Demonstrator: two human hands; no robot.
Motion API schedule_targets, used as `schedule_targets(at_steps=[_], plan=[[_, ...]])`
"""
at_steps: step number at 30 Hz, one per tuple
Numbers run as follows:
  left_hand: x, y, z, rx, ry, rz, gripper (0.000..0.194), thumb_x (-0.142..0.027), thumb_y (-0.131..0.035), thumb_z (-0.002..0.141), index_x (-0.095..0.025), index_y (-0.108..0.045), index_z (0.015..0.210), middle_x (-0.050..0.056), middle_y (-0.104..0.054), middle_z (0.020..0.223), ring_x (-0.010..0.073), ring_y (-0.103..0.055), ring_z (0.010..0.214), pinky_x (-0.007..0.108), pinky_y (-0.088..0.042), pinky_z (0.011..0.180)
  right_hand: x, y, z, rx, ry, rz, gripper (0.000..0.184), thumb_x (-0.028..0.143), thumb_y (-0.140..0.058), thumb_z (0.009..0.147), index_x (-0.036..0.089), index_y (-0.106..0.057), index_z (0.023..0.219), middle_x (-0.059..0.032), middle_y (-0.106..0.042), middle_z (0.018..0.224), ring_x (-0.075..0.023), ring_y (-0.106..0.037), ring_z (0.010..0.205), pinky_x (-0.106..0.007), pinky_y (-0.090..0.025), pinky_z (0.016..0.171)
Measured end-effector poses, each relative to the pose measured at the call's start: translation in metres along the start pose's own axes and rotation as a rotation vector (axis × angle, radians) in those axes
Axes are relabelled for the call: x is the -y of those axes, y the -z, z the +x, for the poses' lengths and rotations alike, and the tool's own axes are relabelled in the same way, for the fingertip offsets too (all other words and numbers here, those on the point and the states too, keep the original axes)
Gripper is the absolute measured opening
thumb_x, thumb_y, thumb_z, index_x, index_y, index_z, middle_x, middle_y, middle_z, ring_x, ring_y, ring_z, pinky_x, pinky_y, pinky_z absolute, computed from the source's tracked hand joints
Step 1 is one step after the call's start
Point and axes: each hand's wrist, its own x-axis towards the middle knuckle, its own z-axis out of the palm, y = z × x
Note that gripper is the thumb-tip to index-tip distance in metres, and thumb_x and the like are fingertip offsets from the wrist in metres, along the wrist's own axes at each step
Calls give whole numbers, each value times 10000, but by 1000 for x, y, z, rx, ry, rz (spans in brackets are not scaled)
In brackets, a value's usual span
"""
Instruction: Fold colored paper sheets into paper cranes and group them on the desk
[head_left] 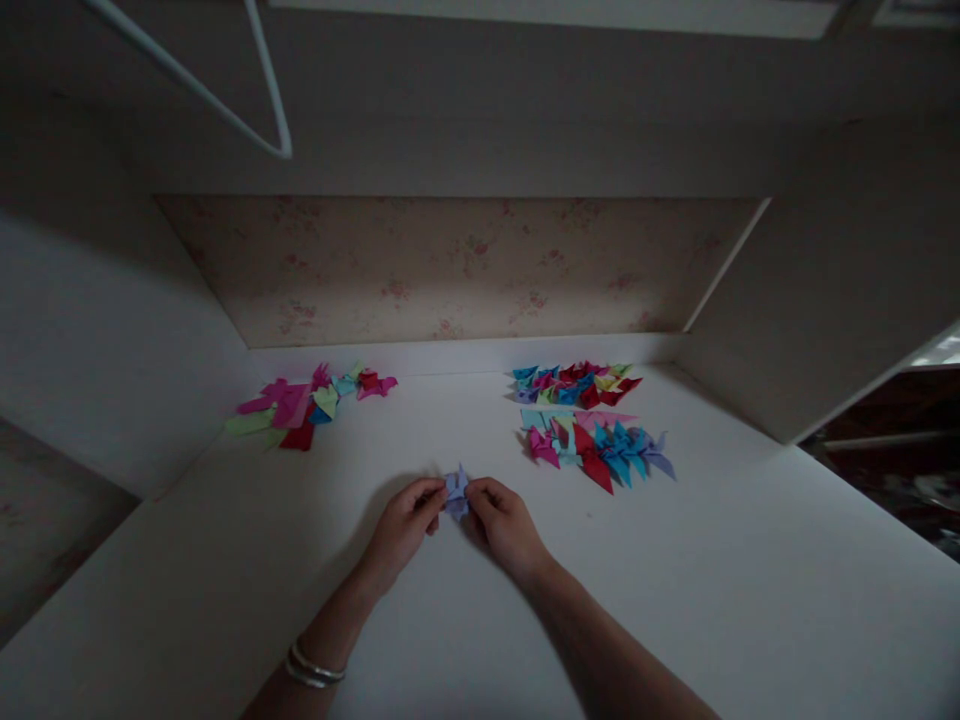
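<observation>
A small folded lavender paper (457,494), with pointed tips sticking up and down, is held between both hands just above or on the white table (480,620). My left hand (407,520) pinches its left side between thumb and fingers. On its right side, my right hand (504,522) grips it the same way, thumb and forefinger together. The fingertips cover part of the folds, so the paper's full shape cannot be made out. Two silvery bangles (315,668) circle my left wrist.
Colourful folded paper pieces (292,405) lie in a loose pile at the back left. At the back right sit rows of folded paper figures (577,385), with more figures (619,452) nearer me. Side panels and a flowered back wall (465,270) enclose the table. A white cable (281,135) hangs at upper left.
</observation>
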Motion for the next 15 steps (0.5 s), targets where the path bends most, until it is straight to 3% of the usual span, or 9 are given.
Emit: schedule_targets(at_steps=[11, 15], plan=[[-2, 5, 0, 33, 14, 26, 286, -429, -606, 750, -148, -656, 742, -33, -516, 512, 117, -462, 514, 227, -340, 518, 0, -1, -1, -13, 9, 24, 316, 502, -561, 809, 189, -598, 795, 69, -458, 482, -72, -361, 386, -203, -236, 372], [0, 5, -1, -26, 7, -85, 267, -404, -626, 753, -139, -661, 760, -21, -553, 549, 112, -483, 533, 225, -365, 532, 5, 0, -1, -35, 5, 114, 313, 499, -577, 796, 186, -587, 778, 67, -473, 495, -66, -363, 377, -200, -251, 367]])
